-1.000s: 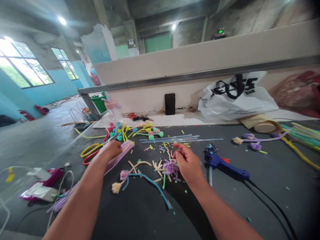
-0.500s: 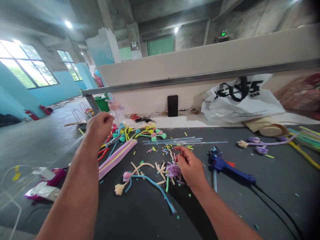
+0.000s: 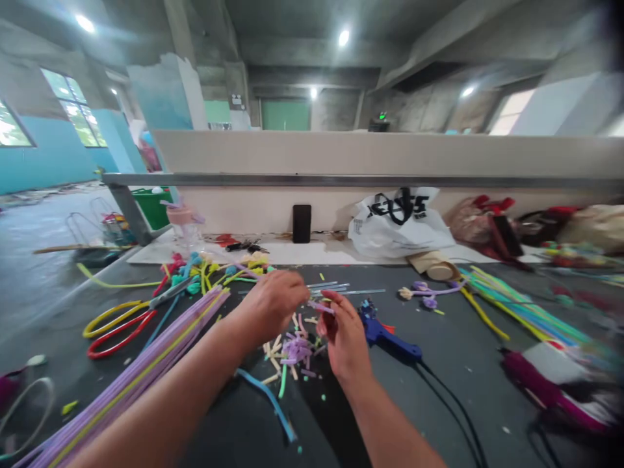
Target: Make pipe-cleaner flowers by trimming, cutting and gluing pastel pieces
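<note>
Both hands are pinching a short lilac fuzzy pipe-cleaner piece (image 3: 319, 306): left hand (image 3: 273, 303) at nine o'clock, right hand (image 3: 343, 331) at four o'clock.

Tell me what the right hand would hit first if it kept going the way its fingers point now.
Probably the left hand: the right hand points up-left at it, sharing a short pink pipe-cleaner piece. Depth is unclear.

Bare concrete ceiling (image 3: 302, 19) with round lamps (image 3: 344, 37), turquoise walls (image 3: 43, 156), bright windows (image 3: 73, 107) at left, grey floor (image 3: 29, 273)
</note>
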The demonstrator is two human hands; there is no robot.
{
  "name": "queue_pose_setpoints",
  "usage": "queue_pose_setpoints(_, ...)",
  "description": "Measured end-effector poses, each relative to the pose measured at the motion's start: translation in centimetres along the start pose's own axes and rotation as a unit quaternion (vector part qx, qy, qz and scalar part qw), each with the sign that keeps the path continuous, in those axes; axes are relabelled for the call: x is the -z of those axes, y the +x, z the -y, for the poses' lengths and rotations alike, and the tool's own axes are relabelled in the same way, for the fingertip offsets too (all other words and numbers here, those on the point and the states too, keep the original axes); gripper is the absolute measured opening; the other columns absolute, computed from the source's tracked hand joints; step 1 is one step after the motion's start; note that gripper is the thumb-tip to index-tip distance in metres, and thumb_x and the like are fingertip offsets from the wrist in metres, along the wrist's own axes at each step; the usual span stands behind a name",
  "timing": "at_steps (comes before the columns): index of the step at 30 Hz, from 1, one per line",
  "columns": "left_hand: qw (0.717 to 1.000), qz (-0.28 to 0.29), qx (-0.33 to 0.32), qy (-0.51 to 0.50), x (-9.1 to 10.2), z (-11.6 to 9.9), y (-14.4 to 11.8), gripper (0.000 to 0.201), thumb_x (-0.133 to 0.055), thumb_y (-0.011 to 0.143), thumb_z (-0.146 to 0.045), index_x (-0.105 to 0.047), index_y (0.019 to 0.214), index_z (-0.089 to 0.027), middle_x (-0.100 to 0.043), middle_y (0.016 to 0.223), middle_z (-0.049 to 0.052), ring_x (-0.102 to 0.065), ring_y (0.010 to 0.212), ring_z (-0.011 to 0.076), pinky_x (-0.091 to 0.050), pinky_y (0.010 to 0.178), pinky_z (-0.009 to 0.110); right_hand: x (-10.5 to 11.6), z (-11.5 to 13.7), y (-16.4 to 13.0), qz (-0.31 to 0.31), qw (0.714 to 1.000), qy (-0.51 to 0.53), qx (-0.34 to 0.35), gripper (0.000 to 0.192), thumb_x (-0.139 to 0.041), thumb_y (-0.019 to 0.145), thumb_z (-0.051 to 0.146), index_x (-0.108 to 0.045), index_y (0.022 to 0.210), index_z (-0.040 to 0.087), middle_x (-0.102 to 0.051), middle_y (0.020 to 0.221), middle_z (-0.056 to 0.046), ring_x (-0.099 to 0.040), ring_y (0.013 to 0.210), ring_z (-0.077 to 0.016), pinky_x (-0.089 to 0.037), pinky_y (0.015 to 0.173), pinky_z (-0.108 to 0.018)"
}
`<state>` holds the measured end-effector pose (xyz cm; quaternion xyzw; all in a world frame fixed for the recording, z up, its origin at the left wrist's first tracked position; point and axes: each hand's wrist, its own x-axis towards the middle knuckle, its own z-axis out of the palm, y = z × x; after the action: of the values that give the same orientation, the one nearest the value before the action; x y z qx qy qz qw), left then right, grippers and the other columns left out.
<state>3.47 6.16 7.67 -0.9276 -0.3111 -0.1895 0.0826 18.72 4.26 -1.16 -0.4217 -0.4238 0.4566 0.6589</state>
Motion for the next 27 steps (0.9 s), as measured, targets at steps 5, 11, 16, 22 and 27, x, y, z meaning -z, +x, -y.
queue_pose_setpoints(5,0.999,0.003,0.026,-0.032,-2.9,0.3,-1.8,0.024,-0.04,0.078,-0.007,-0.06,0.083,-0.019,-0.059,0.083,0.005,-0.054,0.082,0.0207,-0.039,0.078,0.034,0.2,-0.6,0.3,0.016,0.997,-0.077,0.011,0.021,-0.046,0.076,0.028,-0.056,0.092,0.019,-0.055,0.077,0.001,-0.044,0.047,-0.0071,-0.037,0.045,-0.02)
queue_pose_setpoints(11,0.997,-0.017,0.071,-0.016,-3.3,1.6,-2.7,0.023,-0.043,0.073,-0.006,-0.06,0.081,-0.02,-0.059,0.084,0.005,-0.053,0.084,0.0205,-0.037,0.08,0.035,0.1,-2.5,0.5,0.09,0.976,-0.2,-0.016,0.016,-0.054,0.071,0.031,-0.061,0.065,0.017,-0.05,0.048,0.005,-0.039,0.038,-0.0078,-0.032,0.038,-0.019)
queue_pose_setpoints(16,0.984,0.105,0.144,-0.031,-3.3,1.2,-3.8,0.02,-0.042,0.078,-0.015,-0.061,0.072,-0.02,-0.063,0.074,0.007,-0.059,0.072,0.0227,-0.038,0.062,0.032,0.1,-2.1,0.3,0.126,0.96,-0.25,-0.021,0.009,-0.058,0.07,0.027,-0.062,0.068,0.019,-0.054,0.054,0.005,-0.044,0.044,-0.0083,-0.034,0.043,-0.018)
queue_pose_setpoints(22,0.952,0.196,0.224,-0.073,-1.2,0.1,-4.3,0.019,-0.045,0.078,-0.02,-0.063,0.075,-0.022,-0.068,0.075,0.009,-0.063,0.071,0.0267,-0.037,0.056,0.031,-0.8,-0.4,-0.5,0.18,0.96,-0.205,-0.063,0.022,-0.049,0.079,0.038,-0.05,0.067,0.019,-0.051,0.05,0.007,-0.041,0.038,-0.0064,-0.031,0.039,-0.017)
queue_pose_setpoints(27,0.957,0.171,0.213,-0.102,0.9,1.3,-5.4,0.015,-0.054,0.073,-0.023,-0.065,0.084,-0.026,-0.069,0.082,0.005,-0.062,0.08,0.0239,-0.041,0.07,0.032,-1.4,-0.3,-1.2,0.236,0.958,-0.098,-0.132,0.027,-0.054,0.077,0.043,-0.048,0.069,0.018,-0.053,0.049,0.006,-0.04,0.033,-0.0062,-0.03,0.034,-0.017)
